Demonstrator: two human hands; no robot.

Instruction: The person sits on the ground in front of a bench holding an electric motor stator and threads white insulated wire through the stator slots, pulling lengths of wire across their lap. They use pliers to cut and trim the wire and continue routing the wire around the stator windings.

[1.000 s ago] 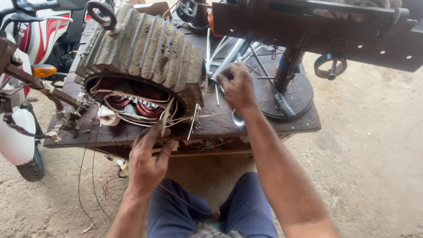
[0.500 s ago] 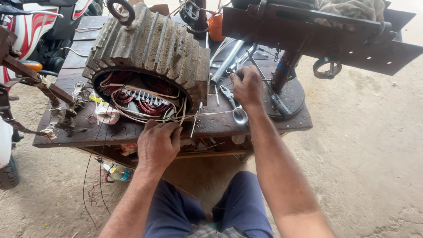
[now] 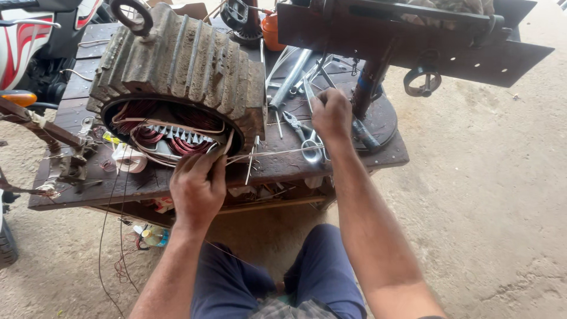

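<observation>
Pressing left hand (image 3: 198, 186) on stator windings (image 3: 171, 139), right hand (image 3: 332, 115) among tools (image 3: 301, 127)

Wood bench (image 3: 378, 158) w/ stator (image 3: 177, 77), scissors (image 3: 312, 147)

Motor repair wkshop, stator (image 3: 177, 88) on wood bench (image 3: 354, 162), tools (image 3: 295, 121), dirt floor (image 3: 490, 207)

A ribbed motor housing (image 3: 183, 65) fills the left of the wooden workbench (image 3: 366, 159), its round opening crowded with copper windings (image 3: 192, 145) and loose wires. Right of it, pliers (image 3: 295, 124), wrenches (image 3: 289, 77) and scissors (image 3: 313, 150) clutter the surface. A dark metal frame (image 3: 413, 35) overhangs the back. Bare bench edge lies open at the front right corner.
</observation>
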